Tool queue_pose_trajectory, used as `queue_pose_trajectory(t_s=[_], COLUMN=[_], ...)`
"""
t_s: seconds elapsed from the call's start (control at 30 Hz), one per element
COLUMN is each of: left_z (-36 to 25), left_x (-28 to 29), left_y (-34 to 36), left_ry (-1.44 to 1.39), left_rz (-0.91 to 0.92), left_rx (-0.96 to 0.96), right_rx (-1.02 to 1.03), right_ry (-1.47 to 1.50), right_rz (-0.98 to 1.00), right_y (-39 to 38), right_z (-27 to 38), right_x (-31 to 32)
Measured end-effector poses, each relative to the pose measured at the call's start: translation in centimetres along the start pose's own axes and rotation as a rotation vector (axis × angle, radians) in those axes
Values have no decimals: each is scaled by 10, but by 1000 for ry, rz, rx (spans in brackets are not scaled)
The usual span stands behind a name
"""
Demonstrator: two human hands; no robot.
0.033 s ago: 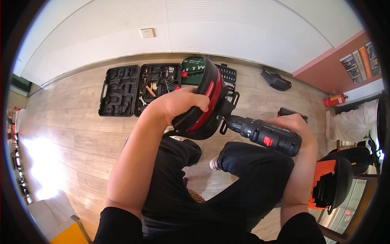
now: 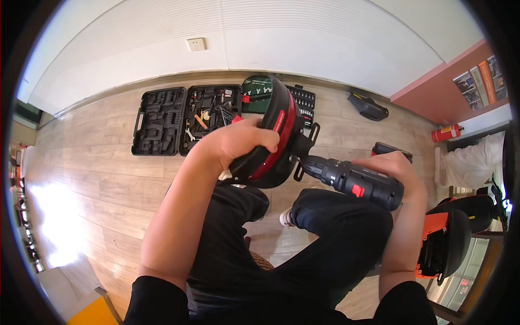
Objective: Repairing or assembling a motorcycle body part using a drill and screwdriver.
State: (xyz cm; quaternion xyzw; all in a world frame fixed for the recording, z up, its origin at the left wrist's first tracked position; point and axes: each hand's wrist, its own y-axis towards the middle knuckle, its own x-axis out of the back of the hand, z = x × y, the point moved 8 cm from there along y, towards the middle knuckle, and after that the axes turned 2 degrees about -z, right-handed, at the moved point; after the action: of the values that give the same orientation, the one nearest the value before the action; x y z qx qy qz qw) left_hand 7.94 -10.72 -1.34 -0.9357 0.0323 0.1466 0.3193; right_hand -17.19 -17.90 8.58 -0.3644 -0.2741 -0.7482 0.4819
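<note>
My left hand (image 2: 238, 142) is closed round a curved black and red shell-like part (image 2: 287, 122), held tilted above my left leg. A slotted black metal bracket (image 2: 307, 135) is fixed to its right side. My right hand (image 2: 395, 165) grips a black cordless drill (image 2: 357, 184) with a red switch, held level above my right knee. The drill's nose meets the bracket near a small bolt; whether the tip is engaged I cannot tell. My left fingertips are partly hidden behind the part.
Open tool cases (image 2: 158, 122) and a socket set (image 2: 303, 100) lie by the white wall. A dark object (image 2: 368, 108) sits right of them. A fire extinguisher (image 2: 446, 132), white bundle (image 2: 468, 162) and orange-black shell (image 2: 447, 244) are at the right.
The drill and my right hand have shifted very slightly right and down. The black and red part has moved a touch.
</note>
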Motion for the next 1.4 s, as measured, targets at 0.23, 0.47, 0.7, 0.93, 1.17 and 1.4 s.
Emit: queue_pose_trajectory(t_s=[0.23, 0.47, 0.7, 0.93, 1.17, 1.4], left_z=[-9, 17, -4, 38, 46, 85], left_x=[-30, -40, -57, 1, -5, -50], left_y=[-41, -56, -122, -124, -144, -167], left_ry=[107, 128, 308, 199, -307, -404], left_rz=[-17, -8, -239, -483, -226, -15], left_rx=[-238, -185, -395, -285, -247, -350], right_rx=[-320, 125, -351, 161, -137, -513], right_ry=[347, -387, 241, -507, -109, 1161], right_rz=[251, 203, 108, 240, -118, -601], right_y=[-29, -23, -52, -76, -153, -149], right_z=[5, 79, 93, 149, 93, 79], right_x=[13, 27, 37, 50, 56, -2])
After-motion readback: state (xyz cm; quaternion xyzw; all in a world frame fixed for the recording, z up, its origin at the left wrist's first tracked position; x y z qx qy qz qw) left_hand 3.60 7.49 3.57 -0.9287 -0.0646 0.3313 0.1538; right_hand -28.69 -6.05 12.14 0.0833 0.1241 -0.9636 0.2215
